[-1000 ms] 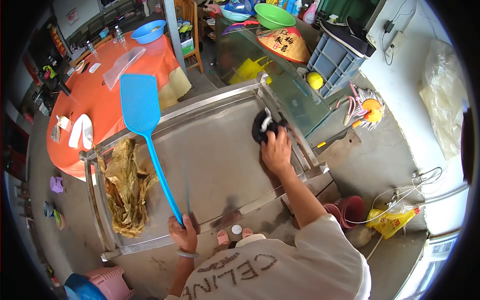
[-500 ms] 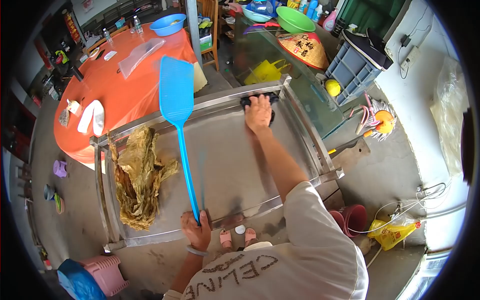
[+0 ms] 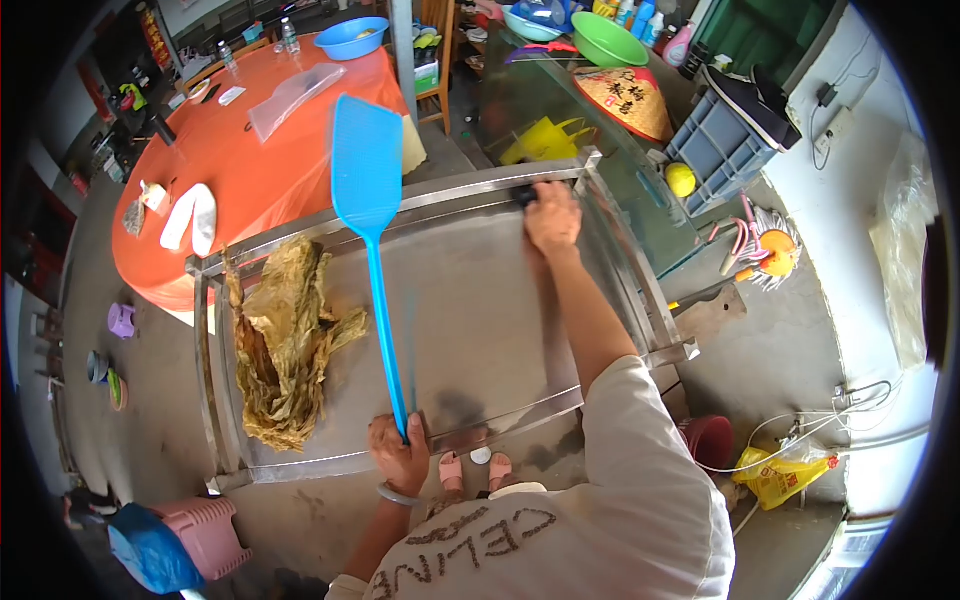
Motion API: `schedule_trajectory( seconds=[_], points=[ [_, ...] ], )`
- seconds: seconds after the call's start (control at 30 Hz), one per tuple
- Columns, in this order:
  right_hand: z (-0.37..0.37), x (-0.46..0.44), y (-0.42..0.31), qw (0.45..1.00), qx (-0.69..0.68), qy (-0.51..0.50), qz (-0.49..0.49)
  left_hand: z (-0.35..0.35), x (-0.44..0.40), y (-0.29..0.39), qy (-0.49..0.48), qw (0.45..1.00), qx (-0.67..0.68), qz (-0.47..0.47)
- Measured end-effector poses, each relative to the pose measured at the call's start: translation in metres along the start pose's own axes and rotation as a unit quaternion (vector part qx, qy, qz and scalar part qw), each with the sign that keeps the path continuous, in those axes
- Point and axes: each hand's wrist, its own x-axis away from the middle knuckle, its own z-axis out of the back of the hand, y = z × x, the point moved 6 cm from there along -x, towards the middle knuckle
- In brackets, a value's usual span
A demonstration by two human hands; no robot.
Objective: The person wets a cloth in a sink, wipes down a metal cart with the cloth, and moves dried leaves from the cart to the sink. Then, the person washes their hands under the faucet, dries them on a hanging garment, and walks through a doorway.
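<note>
My left hand (image 3: 400,455) is closed round the handle of a blue fly swatter (image 3: 367,170), its head pointing away over the metal table's far rail. My right hand (image 3: 553,218) reaches to the far right corner of the steel-topped table (image 3: 480,290). Its fingers are curled over a dark bunched cloth (image 3: 523,195), most of which is hidden behind the hand. At the left of the steel top lies a crumpled heap of dry, yellow-brown leaf-like sheets (image 3: 285,345), apart from both hands.
Raised metal rails (image 3: 640,270) edge the table. Behind stands a round table with an orange cover (image 3: 250,170). A glass panel (image 3: 630,200), a grey crate (image 3: 715,145) and a mop (image 3: 775,255) are at the right. A pink basket (image 3: 205,535) stands at lower left.
My right hand has slid a little to the right along the far edge, its fingers more curled, and less of the dark cloth shows. My left hand still holds the fly swatter.
</note>
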Motion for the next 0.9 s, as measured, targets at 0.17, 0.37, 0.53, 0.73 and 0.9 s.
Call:
schedule_trajectory(
  seconds=[0.17, 0.37, 0.53, 0.73, 0.9],
  points=[
    [-0.008, 0.024, -0.072, 0.993, -0.021, -0.059, 0.105, -0.001, -0.002, 0.000, 0.006, 1.000, 0.002, -0.002],
    [0.028, 0.106, -0.192, 0.908, -0.246, -0.157, 0.300, -0.001, 0.000, -0.001, 0.009, 1.000, -0.003, 0.013],
    [0.123, 0.186, -0.160, 0.874, -0.288, -0.186, 0.345, -0.001, 0.001, -0.003, 0.019, 0.999, -0.012, 0.041],
    [0.198, 0.221, -0.060, 0.904, -0.218, -0.248, 0.273, 0.001, 0.001, 0.004, 0.023, 0.999, 0.030, 0.029],
    [0.188, 0.184, 0.021, 0.982, -0.083, -0.141, 0.093, 0.002, 0.001, 0.005, 0.029, 0.999, 0.023, -0.020]
  ],
)
